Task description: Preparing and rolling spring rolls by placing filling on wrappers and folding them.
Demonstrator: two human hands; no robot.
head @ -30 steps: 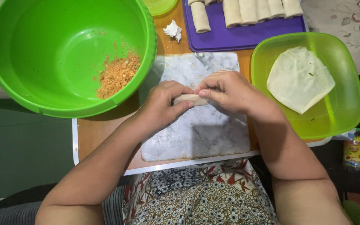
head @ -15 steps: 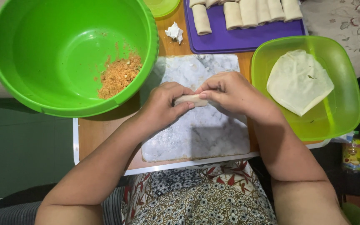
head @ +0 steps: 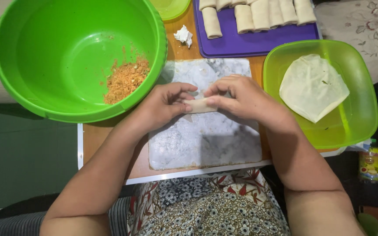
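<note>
My left hand (head: 160,105) and right hand (head: 237,96) pinch the small pale dough roll (head: 201,105) over the white marble slab (head: 206,135); I judge rolling nearly finished, ends needing tucking next.

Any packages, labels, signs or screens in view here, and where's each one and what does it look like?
Bottle: at the right edge, below the table, beside the square green container; small, yellowish, with a green cap and a red and yellow label.
No signs or screens in view.

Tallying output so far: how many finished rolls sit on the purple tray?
6 in view: one at left, one beside it, four packed rightward on the purple tray. The frame's top edge may hide more.
</note>
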